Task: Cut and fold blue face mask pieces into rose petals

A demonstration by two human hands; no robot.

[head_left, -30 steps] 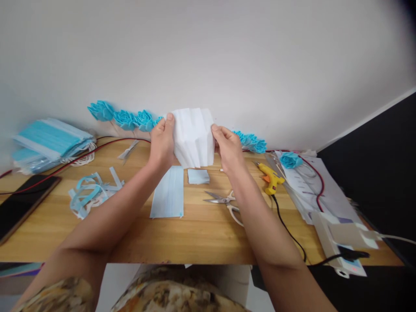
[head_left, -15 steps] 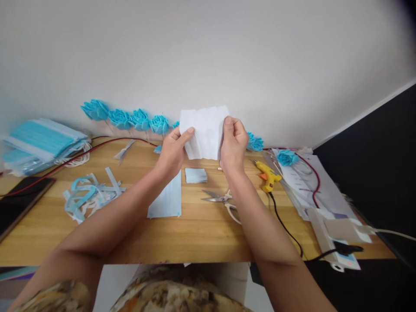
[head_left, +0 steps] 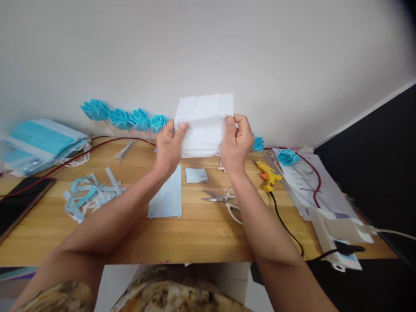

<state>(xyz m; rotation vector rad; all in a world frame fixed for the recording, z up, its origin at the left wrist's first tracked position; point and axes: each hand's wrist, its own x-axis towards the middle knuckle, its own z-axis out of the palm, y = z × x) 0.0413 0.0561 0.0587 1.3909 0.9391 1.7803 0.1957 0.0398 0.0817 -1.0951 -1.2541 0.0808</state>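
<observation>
A white sheet (head_left: 204, 121), with faint pleat lines across it, is stretched upright between my hands above the table. My left hand (head_left: 170, 143) grips its left edge, thumb on the near face. On the right edge, my right hand (head_left: 236, 141) pinches it the same way; the fingers behind the sheet are hidden. Under my hands lie a light-blue pleated mask sheet (head_left: 166, 195) and a small stack of cut light-blue pieces (head_left: 196, 175). White-handled scissors (head_left: 221, 198) rest with their blades apart beside my right forearm.
Blue fabric flowers (head_left: 139, 119) line the wall. Packed masks (head_left: 45, 143), a phone (head_left: 22, 203) and cut strips (head_left: 89, 195) lie to the left. To the right are a yellow glue gun (head_left: 268, 175), papers (head_left: 320, 186) and a power strip (head_left: 334, 238) with cords.
The sheet has opened out wider and flatter, its top edge higher. My hands have moved slightly apart, still gripping its two sides.
</observation>
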